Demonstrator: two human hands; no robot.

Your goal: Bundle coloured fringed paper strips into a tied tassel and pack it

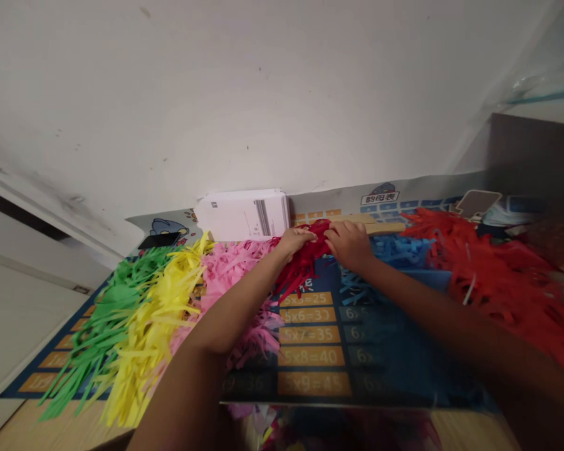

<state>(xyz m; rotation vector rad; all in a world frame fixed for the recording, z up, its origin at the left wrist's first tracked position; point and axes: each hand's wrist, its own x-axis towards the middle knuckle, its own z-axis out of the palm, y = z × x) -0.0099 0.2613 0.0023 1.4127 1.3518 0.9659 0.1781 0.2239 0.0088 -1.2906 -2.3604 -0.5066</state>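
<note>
My left hand (294,242) pinches a piece of dark red paper fringe (305,263) near the foot of the wall. Close beside it, my right hand (351,245) has its fingers closed on the same fringe, which hangs in thin strips below. Pink paper fringe (232,260) lies left of my left hand. Under my right hand and forearm is blue paper fringe (385,250). A pale wooden strip (385,228) runs just behind my right hand, partly hidden by it.
Yellow (162,319) and green fringe (117,307) spread at the left, bright red fringe (493,275) at the right. Beneath lies a dark blue multiplication chart (310,376). A white printed box (244,215) stands against the wall (263,94), with a dark phone-like slab (160,240) to its left.
</note>
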